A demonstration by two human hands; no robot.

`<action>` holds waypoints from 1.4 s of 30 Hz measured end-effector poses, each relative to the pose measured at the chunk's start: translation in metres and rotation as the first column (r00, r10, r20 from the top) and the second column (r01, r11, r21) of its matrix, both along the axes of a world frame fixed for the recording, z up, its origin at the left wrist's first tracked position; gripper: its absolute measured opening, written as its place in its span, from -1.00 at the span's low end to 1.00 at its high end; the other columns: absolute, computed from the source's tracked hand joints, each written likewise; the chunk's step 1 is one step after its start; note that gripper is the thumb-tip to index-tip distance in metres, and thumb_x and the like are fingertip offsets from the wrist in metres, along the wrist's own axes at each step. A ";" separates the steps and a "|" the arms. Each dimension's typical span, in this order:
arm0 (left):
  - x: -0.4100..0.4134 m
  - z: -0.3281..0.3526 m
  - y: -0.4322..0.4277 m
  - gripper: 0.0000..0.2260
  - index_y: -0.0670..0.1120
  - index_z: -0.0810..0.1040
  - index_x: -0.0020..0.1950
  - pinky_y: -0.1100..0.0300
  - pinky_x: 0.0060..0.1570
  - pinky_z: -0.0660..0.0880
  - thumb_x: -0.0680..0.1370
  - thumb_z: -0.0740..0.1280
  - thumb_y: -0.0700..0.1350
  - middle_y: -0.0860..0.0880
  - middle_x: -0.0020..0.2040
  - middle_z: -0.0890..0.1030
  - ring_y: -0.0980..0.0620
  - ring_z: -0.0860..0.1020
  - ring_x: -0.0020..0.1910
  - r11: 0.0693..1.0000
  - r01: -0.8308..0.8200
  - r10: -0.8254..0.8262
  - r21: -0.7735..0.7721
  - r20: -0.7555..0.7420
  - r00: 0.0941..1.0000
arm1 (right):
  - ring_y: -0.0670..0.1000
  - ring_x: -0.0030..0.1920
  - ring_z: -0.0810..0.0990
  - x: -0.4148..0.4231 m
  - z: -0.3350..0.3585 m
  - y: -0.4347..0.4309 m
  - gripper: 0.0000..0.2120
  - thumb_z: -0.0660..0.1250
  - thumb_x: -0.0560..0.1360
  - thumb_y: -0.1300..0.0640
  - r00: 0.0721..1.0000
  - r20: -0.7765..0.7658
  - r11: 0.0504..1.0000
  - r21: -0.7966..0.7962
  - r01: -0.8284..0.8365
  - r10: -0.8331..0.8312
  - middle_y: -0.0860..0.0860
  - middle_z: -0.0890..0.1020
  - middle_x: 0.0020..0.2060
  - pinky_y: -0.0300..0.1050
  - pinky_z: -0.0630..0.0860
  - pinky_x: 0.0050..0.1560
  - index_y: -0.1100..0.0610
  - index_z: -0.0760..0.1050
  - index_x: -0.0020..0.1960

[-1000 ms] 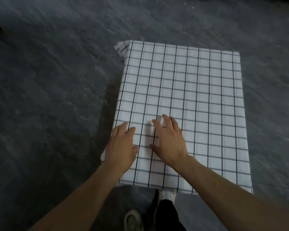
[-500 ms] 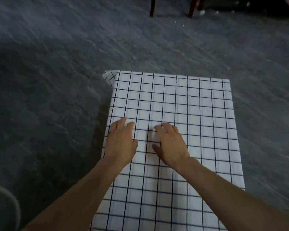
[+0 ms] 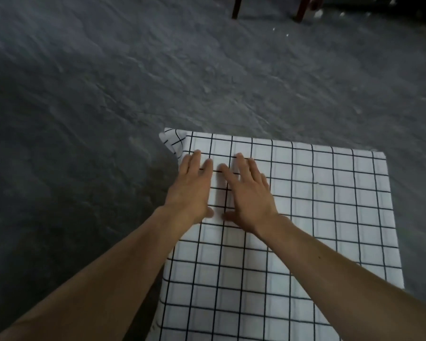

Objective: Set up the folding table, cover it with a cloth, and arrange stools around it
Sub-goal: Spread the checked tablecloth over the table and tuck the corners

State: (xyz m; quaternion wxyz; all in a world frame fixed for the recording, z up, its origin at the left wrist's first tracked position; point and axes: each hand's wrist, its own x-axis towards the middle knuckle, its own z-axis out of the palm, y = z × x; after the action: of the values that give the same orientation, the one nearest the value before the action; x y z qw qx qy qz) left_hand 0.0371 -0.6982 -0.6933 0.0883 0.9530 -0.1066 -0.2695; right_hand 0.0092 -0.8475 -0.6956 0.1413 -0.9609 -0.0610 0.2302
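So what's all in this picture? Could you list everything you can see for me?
White cloth with a black grid pattern: one, white and black, spread over a rectangular top that it hides; far left corner bunched.
Rough grey floor: one, dark grey, all around the cloth.
Dark reddish-brown wooden legs: two, at the top edge beyond the cloth; what they belong to is cut off.
Small white specks: a few, white, on the floor near those legs.
Left hand: one, flat on the cloth near the bunched corner, fingers straight.
Right hand: one, flat on the cloth beside the left.
Bare forearms: two, reaching in from the bottom edge.
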 end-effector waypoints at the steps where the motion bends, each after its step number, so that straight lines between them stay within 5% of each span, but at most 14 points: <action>1: 0.003 -0.002 -0.001 0.10 -0.02 -0.14 0.57 -0.04 0.50 0.10 0.31 0.59 0.02 -0.07 0.57 -0.30 -0.12 -0.30 0.54 1.000 -0.003 0.003 0.000 -0.019 1.000 | 0.18 0.56 -0.27 0.006 -0.001 0.001 0.11 0.57 0.32 -0.12 0.999 -0.045 1.000 -0.017 -0.002 0.001 0.05 -0.26 0.57 0.21 -0.08 0.52 -0.09 -0.13 0.59; 4: 0.005 -0.008 -0.004 0.18 -0.05 -0.21 0.56 -0.04 0.53 -0.02 0.27 0.62 0.03 -0.11 0.55 -0.35 -0.16 -0.34 0.52 1.000 -0.007 0.007 0.003 -0.002 1.000 | 0.16 0.56 -0.31 0.012 -0.002 0.004 0.18 0.59 0.29 -0.13 0.996 -0.093 0.999 -0.052 0.009 -0.014 0.04 -0.30 0.56 0.20 -0.10 0.54 -0.11 -0.21 0.58; 10: 0.014 -0.006 -0.003 0.29 -0.03 -0.30 0.55 -0.05 0.47 0.09 0.20 0.63 0.11 -0.09 0.51 -0.45 -0.13 -0.43 0.48 1.000 -0.021 0.021 -0.007 -0.037 0.999 | 0.22 0.56 -0.22 0.017 0.009 0.011 0.14 0.61 0.26 -0.12 0.995 -0.091 0.995 -0.093 0.022 -0.031 0.09 -0.22 0.55 0.24 0.05 0.52 -0.08 -0.11 0.55; 17: 0.041 0.003 0.010 -0.16 -0.11 0.06 0.54 -0.02 0.45 0.25 0.44 0.49 0.03 -0.06 0.58 -0.09 -0.06 -0.12 0.55 0.986 -0.082 0.094 -0.145 0.076 0.993 | 0.15 0.42 0.21 0.040 0.019 0.015 -0.33 0.44 0.41 -0.18 0.994 0.067 0.996 0.000 0.084 -0.084 0.07 0.25 0.41 0.05 0.29 0.36 -0.04 0.30 0.43; 23: 0.065 0.000 0.003 -0.04 -0.13 0.08 0.54 0.05 0.43 0.21 0.32 0.60 -0.03 -0.12 0.55 -0.04 -0.12 -0.06 0.53 0.988 -0.094 0.098 -0.122 0.026 0.995 | 0.18 0.57 -0.10 0.080 0.009 0.030 0.04 0.55 0.34 -0.07 0.997 -0.009 0.996 -0.018 -0.082 0.082 0.08 -0.05 0.56 0.14 0.03 0.54 -0.02 -0.05 0.58; 34: 0.030 -0.005 0.020 -0.20 -0.19 0.10 0.55 0.05 0.51 0.12 0.45 0.48 -0.09 -0.09 0.59 -0.05 -0.04 -0.08 0.55 0.967 -0.082 0.109 -0.242 0.104 0.989 | 0.20 0.56 -0.12 0.087 0.004 0.030 0.13 0.58 0.32 -0.06 0.989 -0.107 0.992 -0.061 -0.112 0.105 0.09 -0.08 0.57 0.18 0.04 0.53 0.04 -0.14 0.60; 38: -0.009 -0.009 0.028 -0.31 -0.23 0.16 0.53 0.15 0.48 0.10 0.51 0.42 -0.12 -0.08 0.57 0.01 0.00 -0.02 0.53 0.973 -0.070 0.111 -0.221 0.178 0.978 | 0.22 0.56 -0.28 0.064 0.007 0.032 -0.01 0.50 0.44 0.16 1.000 -0.005 0.999 -0.042 0.013 -0.013 0.14 -0.26 0.57 0.14 -0.03 0.56 0.00 -0.12 0.60; 42: -0.046 -0.011 0.034 -0.33 -0.14 0.13 0.56 0.16 0.46 0.21 0.53 0.39 -0.14 -0.04 0.56 0.08 0.02 0.07 0.50 0.972 -0.073 0.111 -0.222 0.165 0.980 | 0.15 0.58 -0.16 0.000 0.014 0.057 -0.23 0.38 0.48 0.29 0.993 0.115 0.992 0.114 -0.049 0.036 0.10 -0.11 0.59 0.07 0.08 0.53 -0.02 0.10 0.55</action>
State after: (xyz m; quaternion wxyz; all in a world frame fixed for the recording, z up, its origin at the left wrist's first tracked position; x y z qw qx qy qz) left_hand -0.0086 -0.6640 -0.7044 0.1936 0.9618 -0.0981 -0.1665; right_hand 0.0088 -0.7902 -0.6820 0.1887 -0.9610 -0.1027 0.1744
